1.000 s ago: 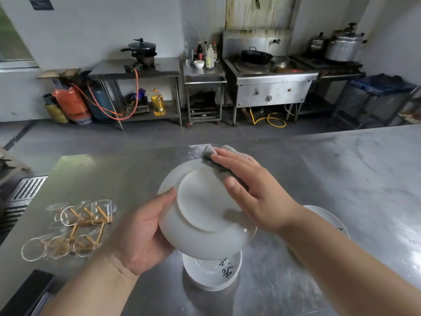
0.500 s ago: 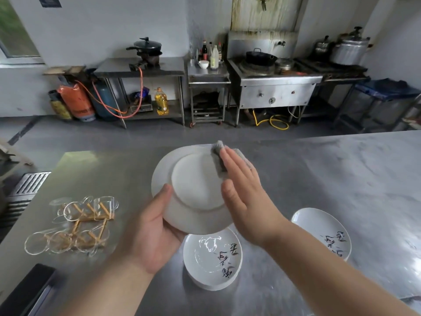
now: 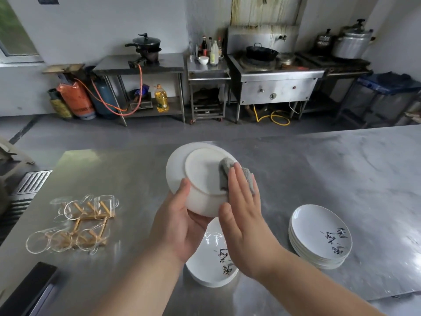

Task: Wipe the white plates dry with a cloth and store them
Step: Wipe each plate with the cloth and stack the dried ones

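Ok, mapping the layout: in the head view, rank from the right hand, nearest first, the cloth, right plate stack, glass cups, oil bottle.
From the right hand:
1. Grey cloth, under its fingers, on the held plate.
2. Plate stack, on the table to its right.
3. Glass cups, table's left side.
4. Oil bottle, low shelf across the floor.

Glasses (image 3: 75, 224) left on counter (image 3: 341, 174), plate stack (image 3: 320, 238) right; another stack (image 3: 214, 265) between (below held plate (image 3: 200, 176))
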### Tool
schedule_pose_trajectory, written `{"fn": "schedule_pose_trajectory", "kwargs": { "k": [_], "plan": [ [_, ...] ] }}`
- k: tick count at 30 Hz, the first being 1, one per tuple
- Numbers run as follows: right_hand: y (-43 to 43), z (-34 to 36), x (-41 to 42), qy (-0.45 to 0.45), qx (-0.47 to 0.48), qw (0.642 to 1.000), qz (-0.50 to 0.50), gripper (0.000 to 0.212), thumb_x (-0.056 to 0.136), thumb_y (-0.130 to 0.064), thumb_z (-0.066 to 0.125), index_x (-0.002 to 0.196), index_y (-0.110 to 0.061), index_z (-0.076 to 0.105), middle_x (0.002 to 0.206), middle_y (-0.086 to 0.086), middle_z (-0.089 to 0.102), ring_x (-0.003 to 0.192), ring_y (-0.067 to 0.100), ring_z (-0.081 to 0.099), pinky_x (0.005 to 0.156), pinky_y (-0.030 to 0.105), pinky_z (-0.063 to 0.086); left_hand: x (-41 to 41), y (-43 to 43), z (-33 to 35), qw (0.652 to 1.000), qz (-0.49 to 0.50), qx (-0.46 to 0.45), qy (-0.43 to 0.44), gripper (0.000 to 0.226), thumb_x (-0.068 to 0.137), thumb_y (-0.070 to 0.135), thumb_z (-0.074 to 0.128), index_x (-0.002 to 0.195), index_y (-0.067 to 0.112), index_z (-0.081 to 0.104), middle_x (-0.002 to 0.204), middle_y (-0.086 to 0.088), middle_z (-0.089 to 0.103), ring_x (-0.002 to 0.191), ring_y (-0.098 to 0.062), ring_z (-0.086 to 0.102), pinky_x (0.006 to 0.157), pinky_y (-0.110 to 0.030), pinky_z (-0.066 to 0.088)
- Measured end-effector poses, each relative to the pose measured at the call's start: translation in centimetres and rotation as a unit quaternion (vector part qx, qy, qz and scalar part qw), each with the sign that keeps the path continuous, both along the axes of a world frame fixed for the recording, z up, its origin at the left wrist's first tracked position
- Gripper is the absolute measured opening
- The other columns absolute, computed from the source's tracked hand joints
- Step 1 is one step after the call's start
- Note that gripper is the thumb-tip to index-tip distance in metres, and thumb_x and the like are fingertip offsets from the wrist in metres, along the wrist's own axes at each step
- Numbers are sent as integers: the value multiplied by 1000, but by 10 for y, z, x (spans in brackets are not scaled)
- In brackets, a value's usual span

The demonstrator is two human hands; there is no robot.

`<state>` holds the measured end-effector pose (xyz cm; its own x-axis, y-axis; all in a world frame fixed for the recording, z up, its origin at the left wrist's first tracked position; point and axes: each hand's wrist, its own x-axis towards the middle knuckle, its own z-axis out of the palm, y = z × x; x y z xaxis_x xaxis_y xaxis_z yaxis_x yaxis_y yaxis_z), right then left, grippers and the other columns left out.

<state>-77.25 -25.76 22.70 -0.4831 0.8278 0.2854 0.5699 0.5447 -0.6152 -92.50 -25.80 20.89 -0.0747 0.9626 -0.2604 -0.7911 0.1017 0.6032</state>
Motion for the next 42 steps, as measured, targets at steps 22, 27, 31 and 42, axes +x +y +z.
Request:
{"fn": "schedule_pose_trajectory", "kwargs": {
  "k": [22,27,31,42],
  "plan": [
    [77,-59,297,36,-350,909,-223,56,93,-73,38,97,-29,73,63,6,65,51,19,53,50,24,39,174,39,-49,973,-187,-127,46,43,92,42,66,126,19,76,136,-11,71,118,-27,72,82,-41,62],
    [87,-83,357,-44,-430,889,-155,58,86,-75,48,93,-21,67,73,2,69,61,16,54,64,32,43,226,64,-70,935,-213,-180,220,32,89,51,67,112,34,81,120,-6,78,103,-24,76,75,-35,62],
    [107,-109,394,-57,-442,881,-158,34,99,-57,59,88,-26,71,83,3,77,64,12,62,69,30,48,253,87,-87,815,-233,-154,508,33,92,67,55,91,40,73,77,19,72,69,-8,63,63,-26,47],
    [164,-134,423,69,-454,867,-191,61,104,-70,27,91,-36,75,83,-7,79,64,8,69,64,25,51,279,140,-126,795,-211,-158,546,99,59,111,15,68,24,60,61,1,53,48,-14,38,49,-28,28]
  ]
}}
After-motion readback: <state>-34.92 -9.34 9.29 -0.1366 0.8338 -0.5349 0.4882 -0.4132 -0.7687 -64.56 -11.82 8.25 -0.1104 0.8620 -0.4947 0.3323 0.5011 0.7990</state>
